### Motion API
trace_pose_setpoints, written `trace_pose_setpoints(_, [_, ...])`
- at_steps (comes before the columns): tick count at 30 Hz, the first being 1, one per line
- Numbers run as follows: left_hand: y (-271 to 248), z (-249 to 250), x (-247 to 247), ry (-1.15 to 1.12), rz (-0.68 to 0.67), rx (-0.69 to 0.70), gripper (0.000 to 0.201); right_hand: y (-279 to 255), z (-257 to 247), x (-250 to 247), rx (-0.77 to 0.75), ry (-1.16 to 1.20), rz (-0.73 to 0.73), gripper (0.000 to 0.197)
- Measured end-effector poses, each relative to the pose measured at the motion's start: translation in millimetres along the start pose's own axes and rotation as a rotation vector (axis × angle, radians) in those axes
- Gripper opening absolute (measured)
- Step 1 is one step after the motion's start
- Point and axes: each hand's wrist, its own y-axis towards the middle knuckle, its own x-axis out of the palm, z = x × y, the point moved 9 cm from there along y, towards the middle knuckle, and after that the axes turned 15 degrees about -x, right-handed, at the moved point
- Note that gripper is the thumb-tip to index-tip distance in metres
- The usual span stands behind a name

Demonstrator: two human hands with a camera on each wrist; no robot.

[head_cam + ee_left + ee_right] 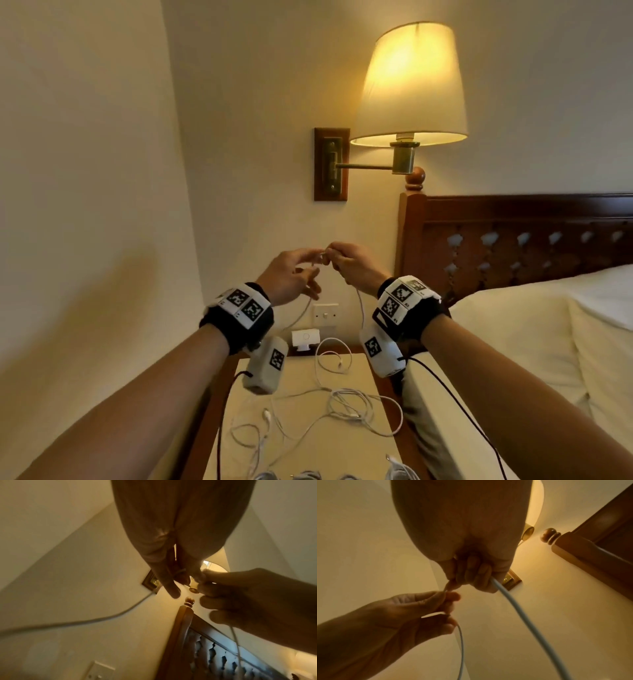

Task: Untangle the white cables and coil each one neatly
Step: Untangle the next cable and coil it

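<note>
Both hands are raised in front of the wall, fingertips meeting. My left hand (pixel 294 274) pinches a white cable (pixel 359 308) between thumb and forefinger, its other fingers loosely spread. My right hand (pixel 352 263) is curled round the same cable (pixel 518 612), which runs out of the fist and hangs down. A second strand (pixel 461 649) drops from the left hand (pixel 412 609). In the left wrist view the right hand (pixel 240 597) sits close against the left fingers (pixel 171 588). More white cables (pixel 342 404) lie tangled on the bedside table (pixel 363 370).
A lit wall lamp (pixel 411 89) hangs above the hands on a brass arm. A bed (pixel 513 342) with a dark wooden headboard (pixel 513 233) stands to the right. A wall switch (pixel 325 313) and a white plug (pixel 305 337) sit behind the table.
</note>
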Motion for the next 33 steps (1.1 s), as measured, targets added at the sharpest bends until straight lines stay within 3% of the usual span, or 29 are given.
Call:
trace_pose_setpoints(4, [-5.7, 10.6, -26.6, 0.142, 0.271, 0.11, 0.014, -22.6, 3.0, -0.9, 0.042, 0.11, -0.032, 0.033])
trace_pose_setpoints(9, [-25.9, 7.2, -129.7, -0.007, 0.736, 0.062, 0.012, -74.6, 40.9, 0.3, 0.177, 0.35, -0.032, 0.039])
trace_pose_setpoints(10, [-26.7, 2.9, -137.6, 0.039, 0.747, 0.024, 0.015, -80.2, 43.8, -1.2, 0.189, 0.376, -0.01, 0.04])
trace_pose_setpoints(12, [-22.8, -7.1, -129.0, 0.193, 0.625, -0.107, 0.022, -81.6, 37.8, -6.4, 0.191, 0.419, 0.049, 0.04])
trace_pose_setpoints(14, [-21.7, -16.7, -98.1, 0.401, 0.41, -0.265, 0.051, -73.1, 23.5, -15.2, 0.183, 0.449, 0.128, 0.038])
trace_pose_setpoints(15, [-24.1, -14.2, -81.8, 0.505, 0.339, -0.274, 0.067, -66.9, 15.4, -19.0, 0.174, 0.444, 0.145, 0.038])
trace_pose_setpoints(16, [-27.7, -5.0, -67.8, 0.584, 0.323, -0.217, 0.077, -60.2, 7.8, -20.8, 0.163, 0.421, 0.134, 0.038])
trace_pose_setpoints(18, [-37.8, 23.6, -39.2, 0.578, 0.324, 0.016, 0.077, -47.5, -6.5, -18.2, 0.142, 0.349, 0.056, 0.038])
trace_pose_setpoints(20, [-44.8, 42.0, -11.3, 0.492, 0.248, 0.186, 0.059, -37.7, -20.4, -14.8, 0.105, 0.3, -0.007, 0.037])
trace_pose_setpoints(22, [-42.9, 47.3, 1.3, 0.395, 0.177, 0.239, 0.028, -32.4, -30.6, -16.6, 0.083, 0.296, -0.019, 0.036])
trace_pose_setpoints(23, [-41.5, 49.4, -1.2, 0.337, 0.176, 0.261, 0.018, -32.1, -33.2, -17.5, 0.086, 0.305, -0.025, 0.036])
trace_pose_setpoints(28, [-37.5, 61.3, -42.5, 0.299, 0.434, 0.348, 0.018, -45.9, -35.2, -11.8, 0.157, 0.503, -0.062, 0.034])
trace_pose_setpoints(33, [-45.5, 64.0, -61.9, 0.261, 0.598, 0.412, 0.013, -51.4, -43.1, -12.6, 0.206, 0.766, -0.009, 0.034])
